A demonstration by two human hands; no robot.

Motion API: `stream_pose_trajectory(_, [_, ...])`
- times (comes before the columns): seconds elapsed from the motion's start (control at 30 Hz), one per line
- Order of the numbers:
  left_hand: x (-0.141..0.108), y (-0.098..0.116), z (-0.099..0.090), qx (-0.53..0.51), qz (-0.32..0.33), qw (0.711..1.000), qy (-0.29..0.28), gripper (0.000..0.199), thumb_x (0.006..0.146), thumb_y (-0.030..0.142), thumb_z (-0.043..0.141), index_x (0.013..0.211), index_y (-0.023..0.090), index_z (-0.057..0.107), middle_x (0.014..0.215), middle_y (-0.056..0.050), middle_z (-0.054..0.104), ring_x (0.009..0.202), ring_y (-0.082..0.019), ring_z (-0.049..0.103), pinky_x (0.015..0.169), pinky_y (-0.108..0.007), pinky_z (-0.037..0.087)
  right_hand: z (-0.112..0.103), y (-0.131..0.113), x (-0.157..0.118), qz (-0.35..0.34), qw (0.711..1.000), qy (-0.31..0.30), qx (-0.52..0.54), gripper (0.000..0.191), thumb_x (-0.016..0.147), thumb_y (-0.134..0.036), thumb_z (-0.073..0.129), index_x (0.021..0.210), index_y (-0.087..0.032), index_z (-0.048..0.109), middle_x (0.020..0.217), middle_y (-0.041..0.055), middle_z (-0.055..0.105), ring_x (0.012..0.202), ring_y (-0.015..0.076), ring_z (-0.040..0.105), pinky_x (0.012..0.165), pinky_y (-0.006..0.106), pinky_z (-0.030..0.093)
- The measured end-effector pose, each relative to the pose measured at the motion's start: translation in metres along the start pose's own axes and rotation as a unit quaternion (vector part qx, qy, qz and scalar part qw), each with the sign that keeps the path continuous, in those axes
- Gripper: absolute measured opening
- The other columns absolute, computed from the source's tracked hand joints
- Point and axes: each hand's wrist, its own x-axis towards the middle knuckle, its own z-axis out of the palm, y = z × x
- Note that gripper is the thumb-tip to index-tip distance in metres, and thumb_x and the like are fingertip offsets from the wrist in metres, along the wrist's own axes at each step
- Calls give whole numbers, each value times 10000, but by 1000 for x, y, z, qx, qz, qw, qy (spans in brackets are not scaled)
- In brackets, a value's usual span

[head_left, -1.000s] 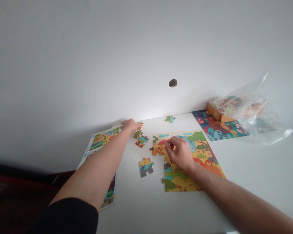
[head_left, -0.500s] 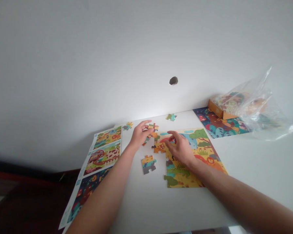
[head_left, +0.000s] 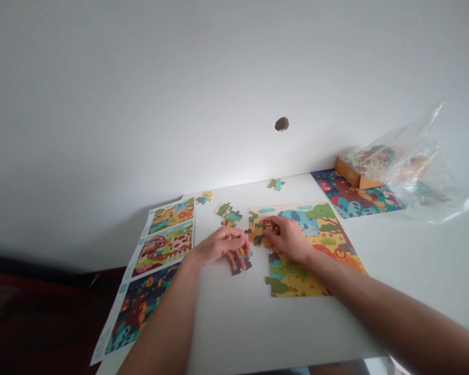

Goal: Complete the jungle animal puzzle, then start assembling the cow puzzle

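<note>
A partly joined animal jigsaw puzzle (head_left: 328, 240) lies on the white table, with an elephant, a lion and a crocodile in its picture. My right hand (head_left: 288, 238) is over its left part, thumb and fingers pinching a puzzle piece (head_left: 259, 233) at the gap there. My left hand (head_left: 223, 246) hangs over a loose puzzle piece (head_left: 242, 266) with grey on it. Its fingers are bent down and apart, the tips at that piece, partly covering it. Just beyond my left hand lie loose puzzle pieces (head_left: 228, 212), close together.
On the left lies a picture sheet (head_left: 166, 245) with three scenes. More loose pieces, one at the back left (head_left: 205, 197) and one near the wall (head_left: 275, 184), lie on the table. Back right, an orange box (head_left: 355, 172) and a clear plastic bag (head_left: 426, 182) rest on a dark picture sheet (head_left: 347, 200).
My left hand has let go of a piece at the back and come nearer, over the grey piece. My right hand has closed on a piece at the puzzle's left side.
</note>
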Motion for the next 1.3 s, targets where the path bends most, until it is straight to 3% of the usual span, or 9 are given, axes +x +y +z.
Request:
stream_pose_trajectory(0.1, [-5,-2,-2,71,-65,995,-35,399,806,520,689,930,142,652,885,-115,736,621,-189,717,451,-203,477,1,1,1,-19,999,-19,-42,178,854,-274,638,984,-223,749,934,47,703,894,195,597,822,304,416])
stream_pose_trajectory(0.2, [-3,-8,-8,159,-61,983,61,374,839,518,633,804,146,619,728,-66,716,471,-151,645,365,-191,374,2,1,1,-30,995,-45,-82,191,864,-336,648,994,-256,762,954,53,684,971,231,585,878,352,395])
stream_pose_trajectory(0.3, [2,-13,-12,245,47,948,195,364,865,481,604,717,149,608,574,-6,617,422,-113,553,399,-213,363,0,0,-1,-25,995,-42,-87,262,909,-289,562,1099,-258,739,966,65,656,968,221,589,883,351,397])
stream_pose_trajectory(0.4, [9,-14,-9,335,183,884,270,304,849,466,648,892,171,708,779,-35,670,700,-160,628,661,-291,515,-5,-2,-3,-20,994,-31,-102,345,867,-178,512,1145,-227,711,982,77,632,932,207,594,861,341,403])
stream_pose_trajectory(0.5, [15,-13,0,447,227,831,239,593,686,566,790,1157,218,692,1121,-92,634,1090,-271,564,1000,-435,459,-12,-3,-6,-40,987,-50,-145,328,796,-258,607,1103,-225,716,993,84,613,976,248,578,872,378,387])
stream_pose_trajectory(0.6, [18,-13,9,518,203,808,195,849,546,661,828,1241,208,646,1263,-128,543,1218,-339,457,1089,-513,368,-16,-4,-6,-62,984,-73,-153,353,755,-321,661,1093,-239,716,1006,81,606,990,260,573,893,397,374])
stream_pose_trajectory(0.77, [17,-12,11,553,187,794,167,661,633,542,812,1193,235,644,1319,-109,491,1239,-327,424,1096,-500,344,-12,4,1,-34,992,-58,-111,262,784,-172,543,932,-238,749,912,49,636,883,201,596,822,333,388])
stream_pose_trajectory(0.87, [14,-11,9,552,181,801,147,681,597,545,831,1178,248,639,1341,-107,468,1247,-337,409,1101,-521,329,-9,9,6,-10,997,-36,-71,281,773,-111,502,881,-201,745,869,42,658,783,168,592,764,289,406])
stream_pose_trajectory(1.3, [16,-12,10,542,184,807,144,717,567,654,815,1129,245,639,1392,-125,449,1291,-363,373,1115,-558,292,-9,9,8,-10,997,-23,-70,248,771,-127,519,856,-200,740,877,41,690,767,166,599,758,269,422])
